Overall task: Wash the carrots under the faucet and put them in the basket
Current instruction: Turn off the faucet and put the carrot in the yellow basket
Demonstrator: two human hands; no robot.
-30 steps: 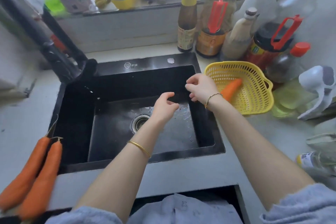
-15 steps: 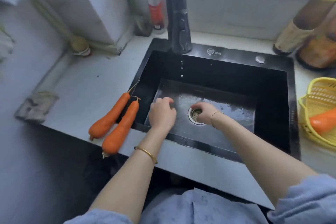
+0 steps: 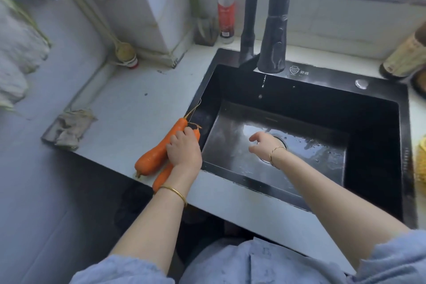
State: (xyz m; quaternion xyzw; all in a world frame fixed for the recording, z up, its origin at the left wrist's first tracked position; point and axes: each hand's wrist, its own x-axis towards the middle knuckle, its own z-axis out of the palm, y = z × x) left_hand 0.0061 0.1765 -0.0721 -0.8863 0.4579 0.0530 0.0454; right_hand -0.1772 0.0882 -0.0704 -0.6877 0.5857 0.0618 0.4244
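- Left hand (image 3: 184, 153) lies palm-down on the two carrots at the counter's front edge, fingers curled over them; whether it truly grips one or only rests on them cannot be told.
- Right hand (image 3: 264, 146) hangs over the wet floor of the sink (image 3: 373, 168), fingers loosely spread, holding nothing.
- Both wrists carry thin gold bangles; pale blue sleeves show at the bottom of the view.
- One carrot (image 3: 159, 152), the fatter one, lies on the counter (image 3: 129, 113) at about 9 o'clock from the sink, just beside its left rim. Its long axis runs from 7 o'clock to 1 o'clock: the blunt, thick end points toward 7, the thin root tip with its trailing thread points toward 1, reaching the sink's edge.
- A second carrot (image 3: 162, 177) lies touching the first on its right side, on the same slant; the left hand and wrist cover its middle, so only the lower end and a bit of tip show.
- Black faucet (image 3: 273, 37) stands at 12 o'clock of the basin, a few drops falling from its spout.
- Yellow basket (image 3: 420, 161) shows only as a sliver at 3 o'clock, at the picture's edge.
- Crumpled rag (image 3: 71, 129) sits at 9 o'clock on the counter's far left corner.
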